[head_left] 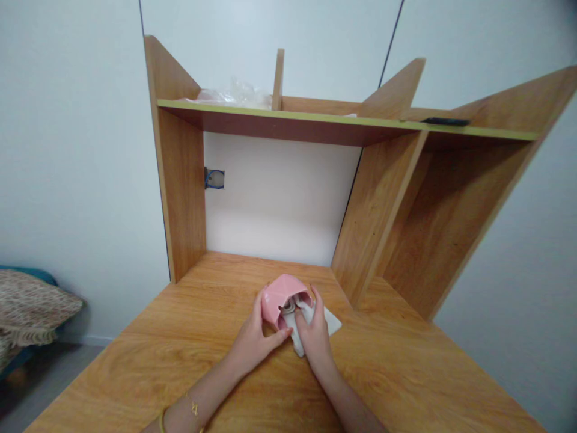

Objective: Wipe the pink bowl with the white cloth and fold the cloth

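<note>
A pink cup (278, 294) lies tipped on its side on the wooden desk (189, 361), its mouth turned toward the right. My left hand (253, 343) wraps round the cup's left side and underside and holds it. My right hand (315, 337) presses a white cloth (331, 322) into the cup's mouth, fingers closed on the cloth. Part of the cloth trails onto the desk to the right of my right hand.
The desk has a wooden hutch with a shelf (315, 120) above and upright dividers (374, 210). Crumpled clear plastic (229, 94) and a dark flat object (446, 121) lie on the shelf. A wall socket (214, 178) sits behind; bedding (27, 307) at far left.
</note>
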`<state>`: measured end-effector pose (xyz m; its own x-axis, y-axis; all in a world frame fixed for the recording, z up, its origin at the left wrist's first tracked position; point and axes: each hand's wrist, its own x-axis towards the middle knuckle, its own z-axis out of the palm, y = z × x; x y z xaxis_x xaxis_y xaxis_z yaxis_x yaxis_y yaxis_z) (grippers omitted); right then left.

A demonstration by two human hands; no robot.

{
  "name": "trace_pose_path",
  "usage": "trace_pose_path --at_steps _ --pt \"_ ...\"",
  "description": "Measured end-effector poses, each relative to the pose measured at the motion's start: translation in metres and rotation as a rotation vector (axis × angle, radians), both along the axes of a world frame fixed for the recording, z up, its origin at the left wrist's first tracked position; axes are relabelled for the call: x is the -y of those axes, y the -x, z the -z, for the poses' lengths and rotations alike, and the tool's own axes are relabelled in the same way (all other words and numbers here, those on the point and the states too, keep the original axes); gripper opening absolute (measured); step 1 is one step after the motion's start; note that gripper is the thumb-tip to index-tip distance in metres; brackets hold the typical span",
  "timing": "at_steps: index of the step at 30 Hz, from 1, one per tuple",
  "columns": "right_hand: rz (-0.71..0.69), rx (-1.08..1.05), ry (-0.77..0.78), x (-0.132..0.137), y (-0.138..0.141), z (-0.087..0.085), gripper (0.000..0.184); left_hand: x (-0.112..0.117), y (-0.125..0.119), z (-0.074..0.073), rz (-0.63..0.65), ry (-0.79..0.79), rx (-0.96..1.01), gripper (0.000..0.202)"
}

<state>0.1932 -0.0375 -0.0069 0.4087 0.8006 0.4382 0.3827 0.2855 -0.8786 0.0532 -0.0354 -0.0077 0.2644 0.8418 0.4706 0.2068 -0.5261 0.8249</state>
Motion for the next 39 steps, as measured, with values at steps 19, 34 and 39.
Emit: trace_pose_path --at_steps 19,34,39 --pt "0.059 0.257 0.198 0.001 -0.003 0.0 0.066 -0.004 0.019 -0.016 -0.291 -0.043 -0.372 0.066" --pt "-0.028 -0.103 -0.025 -0.01 -0.007 0.015 0.061 -0.004 -0.003 0.004 0.292 0.193 0.202 0.084" --pt "-0.064 -0.051 0.006 -0.011 -0.003 0.015 0.064 -0.002 -0.002 -0.001 0.133 0.116 0.163 0.067"
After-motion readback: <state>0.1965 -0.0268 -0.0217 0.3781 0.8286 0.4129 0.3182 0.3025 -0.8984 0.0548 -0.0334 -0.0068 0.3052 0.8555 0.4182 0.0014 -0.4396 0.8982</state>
